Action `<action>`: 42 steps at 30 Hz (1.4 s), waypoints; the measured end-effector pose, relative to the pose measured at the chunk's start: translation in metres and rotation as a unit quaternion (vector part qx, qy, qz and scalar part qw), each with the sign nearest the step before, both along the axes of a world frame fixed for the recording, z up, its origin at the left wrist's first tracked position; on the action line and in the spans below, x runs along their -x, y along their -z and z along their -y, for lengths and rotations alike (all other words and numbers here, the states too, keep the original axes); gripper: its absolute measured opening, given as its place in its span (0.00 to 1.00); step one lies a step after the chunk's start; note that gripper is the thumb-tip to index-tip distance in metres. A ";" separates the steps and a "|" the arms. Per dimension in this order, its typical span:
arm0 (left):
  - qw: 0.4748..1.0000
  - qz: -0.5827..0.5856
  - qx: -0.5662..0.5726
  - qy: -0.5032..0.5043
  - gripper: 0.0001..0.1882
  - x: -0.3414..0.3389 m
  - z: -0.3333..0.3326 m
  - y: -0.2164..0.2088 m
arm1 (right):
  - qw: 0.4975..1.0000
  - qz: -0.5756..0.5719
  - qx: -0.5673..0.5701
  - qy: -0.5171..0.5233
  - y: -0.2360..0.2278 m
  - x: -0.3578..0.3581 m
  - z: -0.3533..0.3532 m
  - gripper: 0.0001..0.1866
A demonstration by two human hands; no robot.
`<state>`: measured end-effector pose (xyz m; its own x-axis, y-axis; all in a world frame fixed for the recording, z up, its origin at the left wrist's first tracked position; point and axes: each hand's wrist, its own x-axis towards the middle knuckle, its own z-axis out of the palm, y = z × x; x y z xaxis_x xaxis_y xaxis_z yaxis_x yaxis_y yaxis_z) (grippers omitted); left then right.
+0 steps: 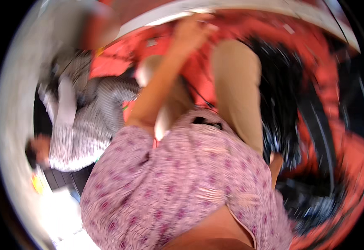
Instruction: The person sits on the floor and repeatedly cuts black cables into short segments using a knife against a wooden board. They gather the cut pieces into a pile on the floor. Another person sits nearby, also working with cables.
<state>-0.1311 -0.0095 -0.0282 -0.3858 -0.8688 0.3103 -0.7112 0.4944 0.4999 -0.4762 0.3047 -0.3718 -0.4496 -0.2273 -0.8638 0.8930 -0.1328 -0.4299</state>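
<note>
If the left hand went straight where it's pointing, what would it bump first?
Probably the long pale edge, just ahead of the left hand in the picture; blur hides the depth, so they may be touching or apart.

From where I stand, twelve o'clock being the far side, a red floor (205, 81) carries the things. A pale border (238, 9) runs along it from eleven to two. Between two and three lies a black shiny heap (280, 93); the blur hides its material. Close beside it, at three, is a long dark strip (320, 133). At four there is a second black heap (309, 206). One small pale piece (289, 28) lies between one and two, a greyish piece (151, 42) near eleven.
</note>
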 end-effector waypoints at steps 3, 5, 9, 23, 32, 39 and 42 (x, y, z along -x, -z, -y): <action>0.985 0.009 0.114 -0.126 0.17 -0.078 -0.076 -0.039 | 0.933 -0.087 0.132 -0.323 -0.097 -0.068 0.136 0.13; 0.984 -0.069 0.079 -0.142 0.15 -0.102 -0.101 -0.068 | 0.873 -0.160 0.204 -0.413 -0.178 -0.113 0.171 0.13; 0.966 -0.086 0.097 -0.224 0.11 -0.151 -0.150 -0.106 | 0.760 -0.254 0.284 -0.526 -0.276 -0.186 0.197 0.13; 0.852 -0.132 0.044 -0.504 0.11 -0.268 -0.312 -0.061 | 0.547 -0.291 0.210 -0.756 -0.285 -0.301 0.161 0.13; 0.859 -0.128 0.042 -0.493 0.12 -0.253 -0.326 -0.066 | 0.502 -0.310 0.170 -0.789 -0.273 -0.310 0.157 0.13; 0.849 -0.134 0.080 -0.505 0.11 -0.254 -0.326 -0.067 | 0.494 -0.312 0.150 -0.797 -0.266 -0.309 0.160 0.13; 0.849 -0.150 0.075 -0.501 0.11 -0.249 -0.323 -0.073 | 0.495 -0.315 0.141 -0.797 -0.264 -0.310 0.164 0.13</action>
<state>0.1179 0.3138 0.0444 0.6402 -0.6560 0.3998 -0.6634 -0.2096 0.7183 -0.1667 0.1407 -0.1082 0.3361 -0.7990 -0.4986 -0.3408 0.3904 -0.8553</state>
